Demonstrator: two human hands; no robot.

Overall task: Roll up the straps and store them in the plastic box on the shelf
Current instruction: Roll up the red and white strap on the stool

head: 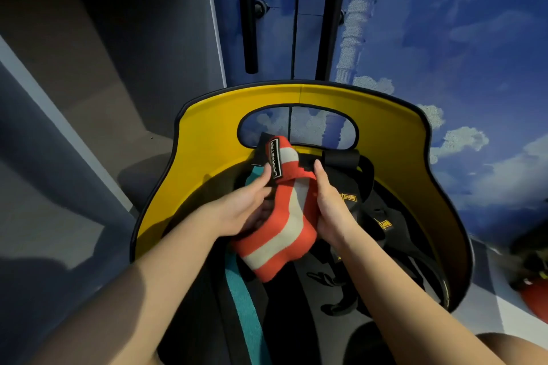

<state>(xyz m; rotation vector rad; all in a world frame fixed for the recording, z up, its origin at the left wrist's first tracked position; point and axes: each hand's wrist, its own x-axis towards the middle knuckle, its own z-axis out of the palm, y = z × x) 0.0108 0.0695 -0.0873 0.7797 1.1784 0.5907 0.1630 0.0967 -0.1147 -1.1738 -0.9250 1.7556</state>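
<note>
Left hand [247,207] curled round the red and white strap [281,216], thumb up by its black tab [274,161]. Right hand [330,201] pressed flat on the other side, fingers straight. Roll held between both, just above the yellow bin [207,139]. Looks soft, light and squishy; likely to spring open if let go, so best squeezed round the middle with the tab held down. More black straps [370,216] and a teal strap [243,299] down in the bin. Grey shelf [103,83] to the left, blue sky wall [459,53] behind. No plastic box seen.
</note>
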